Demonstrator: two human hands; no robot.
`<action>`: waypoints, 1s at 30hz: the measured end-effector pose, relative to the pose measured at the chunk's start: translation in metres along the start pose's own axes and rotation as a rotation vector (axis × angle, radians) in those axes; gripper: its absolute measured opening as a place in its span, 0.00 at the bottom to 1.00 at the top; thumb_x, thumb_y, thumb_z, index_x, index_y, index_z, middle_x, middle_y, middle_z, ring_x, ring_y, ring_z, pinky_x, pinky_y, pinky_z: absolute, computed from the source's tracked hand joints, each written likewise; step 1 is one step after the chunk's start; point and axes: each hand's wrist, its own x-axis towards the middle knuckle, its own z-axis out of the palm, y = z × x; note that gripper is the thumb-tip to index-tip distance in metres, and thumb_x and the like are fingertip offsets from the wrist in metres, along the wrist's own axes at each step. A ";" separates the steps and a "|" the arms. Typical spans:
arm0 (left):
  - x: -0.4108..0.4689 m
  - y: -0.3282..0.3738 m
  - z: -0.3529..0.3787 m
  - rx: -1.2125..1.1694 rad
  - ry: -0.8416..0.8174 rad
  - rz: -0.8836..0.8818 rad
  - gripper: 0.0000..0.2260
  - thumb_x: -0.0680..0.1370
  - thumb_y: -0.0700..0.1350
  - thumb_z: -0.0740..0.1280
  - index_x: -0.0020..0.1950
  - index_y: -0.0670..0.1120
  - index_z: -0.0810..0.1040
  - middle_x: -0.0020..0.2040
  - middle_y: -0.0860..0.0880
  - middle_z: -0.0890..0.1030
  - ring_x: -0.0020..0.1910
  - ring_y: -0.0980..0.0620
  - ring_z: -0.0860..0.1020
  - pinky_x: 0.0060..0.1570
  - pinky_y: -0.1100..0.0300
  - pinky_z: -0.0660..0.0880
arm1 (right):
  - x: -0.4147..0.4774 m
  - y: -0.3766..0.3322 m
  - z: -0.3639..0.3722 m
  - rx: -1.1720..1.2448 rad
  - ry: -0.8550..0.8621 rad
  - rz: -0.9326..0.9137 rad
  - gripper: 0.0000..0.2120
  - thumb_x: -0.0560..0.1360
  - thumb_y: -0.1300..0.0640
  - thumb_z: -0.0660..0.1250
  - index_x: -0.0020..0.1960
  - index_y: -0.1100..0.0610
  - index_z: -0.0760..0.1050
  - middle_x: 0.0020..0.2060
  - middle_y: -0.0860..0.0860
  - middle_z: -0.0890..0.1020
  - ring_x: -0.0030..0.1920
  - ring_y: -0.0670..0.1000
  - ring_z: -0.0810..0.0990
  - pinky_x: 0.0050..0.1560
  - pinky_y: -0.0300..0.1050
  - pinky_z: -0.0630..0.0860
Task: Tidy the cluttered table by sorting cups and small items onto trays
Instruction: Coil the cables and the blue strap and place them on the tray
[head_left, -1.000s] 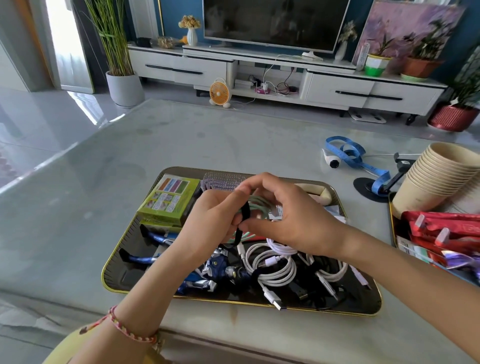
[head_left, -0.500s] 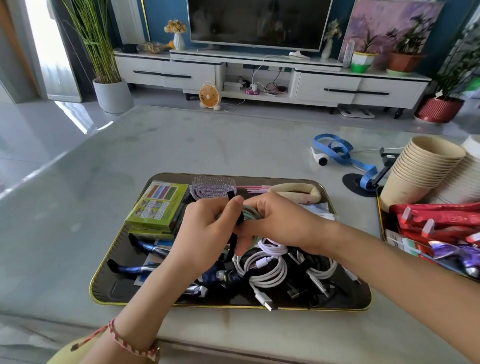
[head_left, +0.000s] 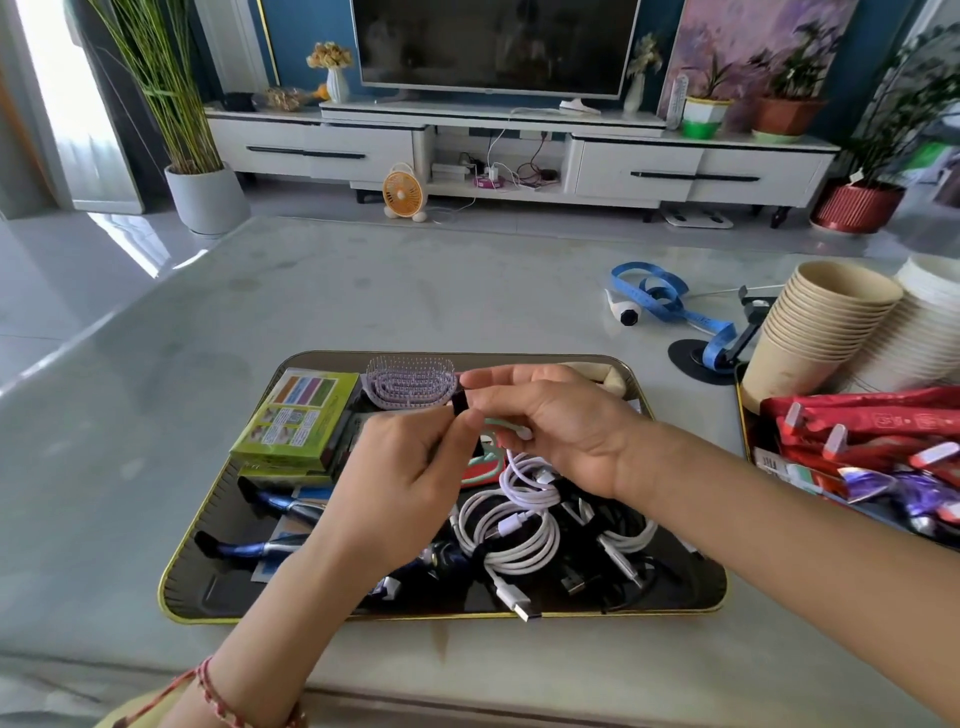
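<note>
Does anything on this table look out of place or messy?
Yes. The blue tape measure lies unrolled on the table, not on a tray, partly looped over a black stand. The beige cup stack beside it leans over instead of standing upright.

Green box, at the far-left corner of the tray: coloured printed panels, wording too small to read.
Red packets, right of the tray: pale marks, illegible.
Blue tape measure, beyond the tray: markings unreadable.
</note>
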 end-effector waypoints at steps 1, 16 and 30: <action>-0.001 0.001 0.001 0.002 0.000 0.009 0.21 0.77 0.57 0.55 0.27 0.47 0.63 0.23 0.51 0.64 0.22 0.55 0.61 0.23 0.66 0.55 | 0.001 0.000 -0.001 0.008 0.019 -0.016 0.08 0.71 0.63 0.69 0.48 0.55 0.77 0.33 0.46 0.81 0.35 0.41 0.78 0.46 0.37 0.70; -0.001 0.009 -0.003 0.114 -0.022 0.209 0.16 0.79 0.50 0.55 0.31 0.54 0.58 0.23 0.57 0.59 0.21 0.54 0.58 0.22 0.64 0.54 | -0.012 -0.024 -0.009 -0.390 -0.125 -0.348 0.18 0.69 0.73 0.68 0.55 0.56 0.75 0.36 0.52 0.79 0.36 0.47 0.78 0.43 0.40 0.77; -0.010 0.018 0.021 0.073 -0.114 0.202 0.18 0.79 0.50 0.56 0.31 0.55 0.56 0.23 0.56 0.58 0.22 0.53 0.59 0.24 0.65 0.54 | -0.014 -0.040 -0.025 -0.103 -0.205 -0.165 0.10 0.75 0.67 0.61 0.52 0.59 0.76 0.35 0.51 0.83 0.34 0.46 0.79 0.41 0.37 0.71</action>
